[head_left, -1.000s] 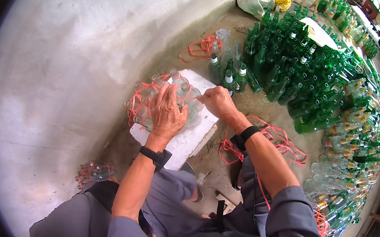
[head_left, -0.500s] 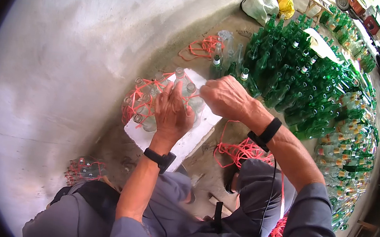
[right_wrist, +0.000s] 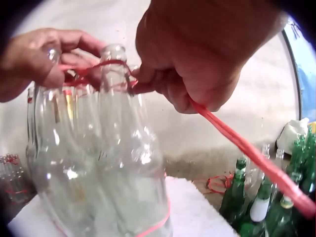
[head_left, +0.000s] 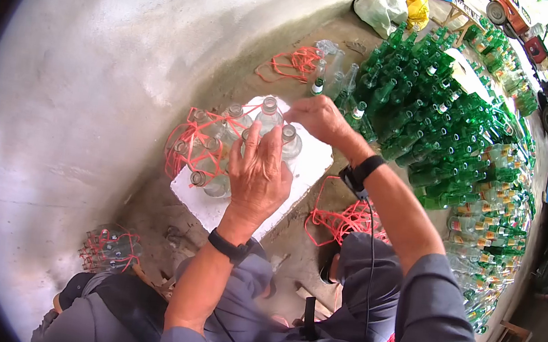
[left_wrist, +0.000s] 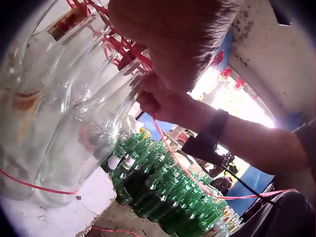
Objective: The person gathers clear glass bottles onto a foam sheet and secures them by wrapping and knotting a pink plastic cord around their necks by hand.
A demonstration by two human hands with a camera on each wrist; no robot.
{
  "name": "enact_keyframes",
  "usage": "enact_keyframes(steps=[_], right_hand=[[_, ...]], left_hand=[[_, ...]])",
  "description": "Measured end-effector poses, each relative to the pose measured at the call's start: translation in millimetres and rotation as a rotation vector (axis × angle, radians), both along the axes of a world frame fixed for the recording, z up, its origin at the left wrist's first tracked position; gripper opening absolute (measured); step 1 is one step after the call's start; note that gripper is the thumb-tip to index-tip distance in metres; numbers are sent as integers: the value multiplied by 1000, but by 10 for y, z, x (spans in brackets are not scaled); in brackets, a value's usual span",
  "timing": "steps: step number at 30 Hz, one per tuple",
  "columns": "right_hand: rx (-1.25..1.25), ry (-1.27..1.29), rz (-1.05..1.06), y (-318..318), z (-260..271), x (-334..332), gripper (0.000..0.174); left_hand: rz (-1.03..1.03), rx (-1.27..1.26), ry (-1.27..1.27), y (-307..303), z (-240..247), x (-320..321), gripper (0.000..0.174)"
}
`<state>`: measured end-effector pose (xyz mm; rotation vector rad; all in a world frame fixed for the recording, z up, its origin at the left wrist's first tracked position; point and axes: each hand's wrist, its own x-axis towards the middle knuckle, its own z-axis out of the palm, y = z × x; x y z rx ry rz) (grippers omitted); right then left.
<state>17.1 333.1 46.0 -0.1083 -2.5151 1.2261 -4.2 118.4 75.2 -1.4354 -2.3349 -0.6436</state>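
Observation:
Several clear glass bottles (head_left: 268, 113) stand upright in a tight bundle on a white block (head_left: 309, 158), with red plastic string (head_left: 190, 131) looped round their necks. A lower strand circles their bodies in both wrist views. My left hand (head_left: 259, 183) holds the near side of the bundle at the necks, its thumb and fingers about one neck in the right wrist view. At the far right neck, my right hand (head_left: 320, 119) grips the string (right_wrist: 237, 140) in curled fingers. From that fist the string trails taut down to the right.
A mass of green bottles (head_left: 402, 111) covers the floor to the right, with clear ones beyond. Loose red string (head_left: 349, 220) is heaped by the right knee, and more (head_left: 296, 62) lies behind the block. A tied bundle (head_left: 110, 247) sits lower left. A wall (head_left: 95, 83) rises at left.
My right hand has moved from the right side of the bundle round toward its far neck, still gripping the string. The left hand stays at the necks. The head view has shifted slightly.

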Motion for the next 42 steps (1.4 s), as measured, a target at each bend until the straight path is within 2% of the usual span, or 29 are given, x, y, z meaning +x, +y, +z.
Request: enact_keyframes(steps=[1,5,7,10,13,15,17,19,20,21,23,24,26,29,33,35,38,42], right_hand=[[-203,8,-39,-32,-99,28,29],[-561,-8,-173,-320,-396,105,43],[-514,58,-183,-348,-421,104,44],[-528,4,-190,-390,-418,177,44],[-528,-14,-252,-504,-311,319,44],[-480,-24,-335,-626,-243,499,45],[-532,-15,-367,-782,-292,610,42],[-693,35,-388,-944,-288,668,37],[-600,0,-410,-1011,-222,771,34],[-552,51,-419,-1076,-337,774,33],[-611,153,-394,-1205,-340,837,30],[-622,154,-389,-1225,-322,851,30],[-532,-53,-388,-1223,-295,901,27],[-519,24,-392,-1259,-222,944,32],[-460,37,-375,-1184,-327,895,28],[-611,16,-340,-1166,-405,842,27],[-702,-53,-326,-1085,-514,763,29],[-705,-158,-319,-945,-536,631,34]], left_hand=[[1,4,4,-5,6,-1,65],[-2,-18,-30,0,37,19,64],[-4,-8,-36,0,25,31,64],[-3,10,-22,-26,33,47,68],[-18,44,-138,-77,80,-10,70],[-154,13,-175,-159,79,-108,75],[-210,-48,-232,-278,153,-196,71],[-320,-250,-146,-388,270,-283,68],[-355,-323,-238,-442,354,-304,66],[-355,-324,-234,-480,375,-312,66],[-375,-361,-221,-594,406,-278,66],[-369,-371,-220,-650,413,-230,66],[-339,-334,-189,-719,415,-128,62],[-315,-307,-186,-740,309,-69,55],[-227,-227,-197,-604,480,-38,49],[-259,-244,-73,-489,519,-89,35],[-273,-266,-198,-315,439,-162,31],[-272,-339,-222,-192,343,-220,31]])
